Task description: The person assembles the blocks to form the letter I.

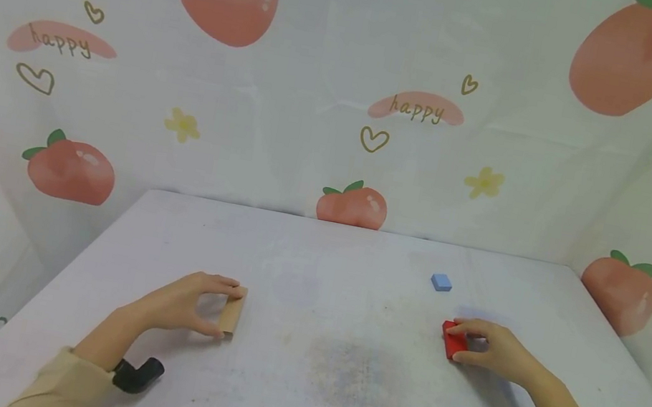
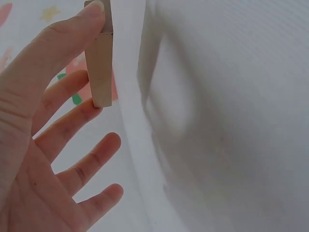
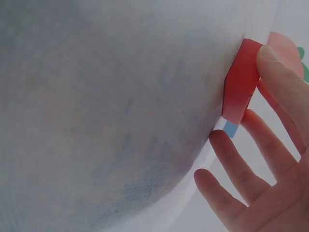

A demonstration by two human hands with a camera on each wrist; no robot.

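Observation:
My left hand (image 1: pixel 184 302) pinches a tan wooden block (image 1: pixel 232 311) between its thumb and fingers, at the left of the white table. In the left wrist view the block (image 2: pixel 100 67) is long and plain, with a darker end under the thumb; the other two fingers stand apart from it. Over on the right, my right hand (image 1: pixel 499 350) grips a red block (image 1: pixel 454 341) by its two ends. The right wrist view shows this red block (image 3: pixel 241 82) between thumb and fingers, close to the tabletop. Whether either block touches the table, I cannot tell.
A small blue block (image 1: pixel 441 283) lies farther back, beyond the red one. The white table (image 1: pixel 302 265) has a dark smudge near its front middle. A printed curtain (image 1: pixel 314 85) with peaches hangs behind and along the sides. Black wrist mounts (image 1: pixel 137 375) sit at both sleeves.

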